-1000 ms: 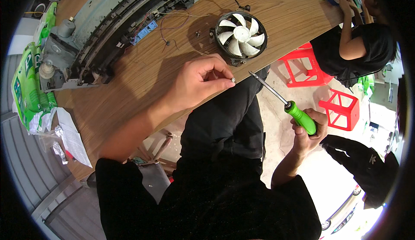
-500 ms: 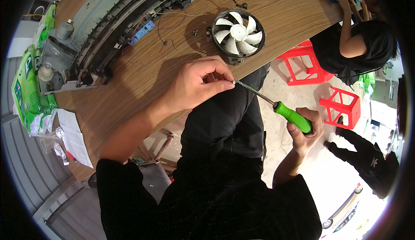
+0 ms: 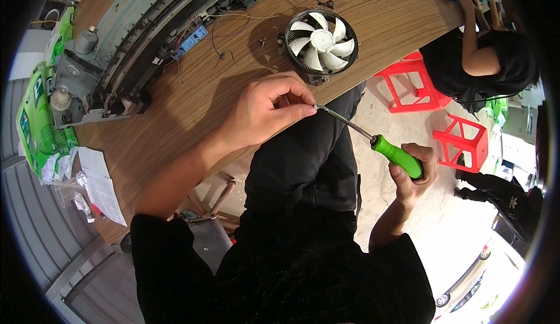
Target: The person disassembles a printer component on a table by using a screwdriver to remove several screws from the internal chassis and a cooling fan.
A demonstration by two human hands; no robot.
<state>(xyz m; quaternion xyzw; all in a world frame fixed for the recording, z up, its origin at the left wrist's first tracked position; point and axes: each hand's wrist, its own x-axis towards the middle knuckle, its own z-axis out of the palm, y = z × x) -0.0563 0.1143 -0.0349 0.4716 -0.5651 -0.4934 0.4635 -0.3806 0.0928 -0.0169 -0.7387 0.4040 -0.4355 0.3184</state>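
Note:
My right hand (image 3: pixel 417 175) is wrapped round the green handle of a screwdriver (image 3: pixel 398 156), whose metal shaft slants up and left over my lap. At its tip, the thumb and forefinger of my left hand (image 3: pixel 274 109) pinch a small metal piece (image 3: pixel 317 107) that looks like a screw. Most of that piece is hidden by the fingertips. Just beyond my left hand, a black round cooling fan (image 3: pixel 322 39) with white blades lies face up on the wooden table (image 3: pixel 373 9).
Left of the fan lie small loose screws (image 3: pixel 262 42) and thin wires. A long black printer-like assembly (image 3: pixel 169 26) with a blue connector (image 3: pixel 191 41) fills the far left, near green bags (image 3: pixel 38 125) and paper (image 3: pixel 100 181). Red stools (image 3: pixel 464 140) and another person (image 3: pixel 478 61) are at the right.
The screwdriver tip and the pinched piece have shifted very slightly; both hands keep their grip. At the far right, a person in black has moved.

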